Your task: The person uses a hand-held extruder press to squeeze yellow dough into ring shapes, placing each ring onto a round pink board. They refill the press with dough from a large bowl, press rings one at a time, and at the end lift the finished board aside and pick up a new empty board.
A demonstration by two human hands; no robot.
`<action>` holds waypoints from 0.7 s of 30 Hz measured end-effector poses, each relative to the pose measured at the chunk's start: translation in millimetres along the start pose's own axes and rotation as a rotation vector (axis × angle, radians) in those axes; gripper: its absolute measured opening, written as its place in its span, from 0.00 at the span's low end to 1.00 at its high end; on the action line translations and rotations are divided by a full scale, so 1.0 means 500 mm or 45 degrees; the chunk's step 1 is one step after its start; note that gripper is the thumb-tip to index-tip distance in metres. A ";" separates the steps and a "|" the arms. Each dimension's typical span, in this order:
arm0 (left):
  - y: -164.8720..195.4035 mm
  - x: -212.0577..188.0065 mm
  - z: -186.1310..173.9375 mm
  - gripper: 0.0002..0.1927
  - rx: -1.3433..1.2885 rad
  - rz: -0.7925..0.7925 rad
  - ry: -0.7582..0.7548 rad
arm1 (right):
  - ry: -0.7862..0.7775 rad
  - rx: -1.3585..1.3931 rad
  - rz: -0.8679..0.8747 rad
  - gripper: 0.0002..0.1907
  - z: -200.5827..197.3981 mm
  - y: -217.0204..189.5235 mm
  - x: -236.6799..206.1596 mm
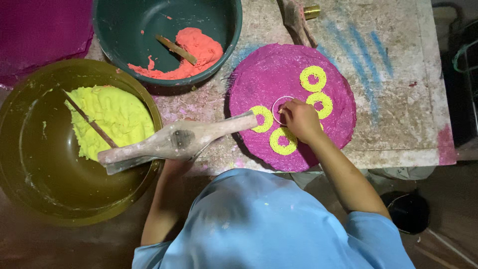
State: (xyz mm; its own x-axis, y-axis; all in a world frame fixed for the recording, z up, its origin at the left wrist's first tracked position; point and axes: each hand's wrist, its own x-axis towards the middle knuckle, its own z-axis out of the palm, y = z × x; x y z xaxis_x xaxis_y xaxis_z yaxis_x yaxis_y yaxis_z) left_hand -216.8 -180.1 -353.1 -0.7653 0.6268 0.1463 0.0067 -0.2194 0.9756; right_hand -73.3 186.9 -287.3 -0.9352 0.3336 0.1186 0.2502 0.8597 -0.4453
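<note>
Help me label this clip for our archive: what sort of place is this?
Probably a small craft workshop for coloured pulp work. A stained table holds a magenta disc with yellow rings; bowls of yellow paste and orange paste stand beside it.

1. Left hand: hidden beneath the wooden trowel [174,142] at centre frame; its grip cannot be told.
2. Green bowl [219,45]: rim cut off by the top edge.
3. Magenta mass [40,30], upper left: cropped by the frame.
4. Right hand [300,119]: covers part of the wire ring [277,103] and one yellow ring [321,102].
</note>
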 end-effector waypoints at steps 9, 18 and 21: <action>-0.005 0.012 0.001 0.24 -0.043 -0.036 0.003 | -0.030 0.703 0.421 0.07 -0.049 0.030 -0.011; -0.001 0.018 -0.023 0.28 0.077 0.065 -0.082 | 0.117 0.082 -0.106 0.04 0.001 -0.023 0.012; 0.068 0.020 -0.026 0.27 0.031 0.090 -0.129 | -0.094 1.026 0.563 0.10 -0.053 0.091 -0.033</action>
State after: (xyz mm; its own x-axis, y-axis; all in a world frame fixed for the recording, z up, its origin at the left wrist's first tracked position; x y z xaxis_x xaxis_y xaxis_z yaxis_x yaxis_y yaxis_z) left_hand -232.6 -190.9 -320.8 -0.6934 0.6829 0.2297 0.0750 -0.2486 0.9657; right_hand -39.8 230.8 -286.0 -0.8168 0.5179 -0.2540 0.3642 0.1214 -0.9234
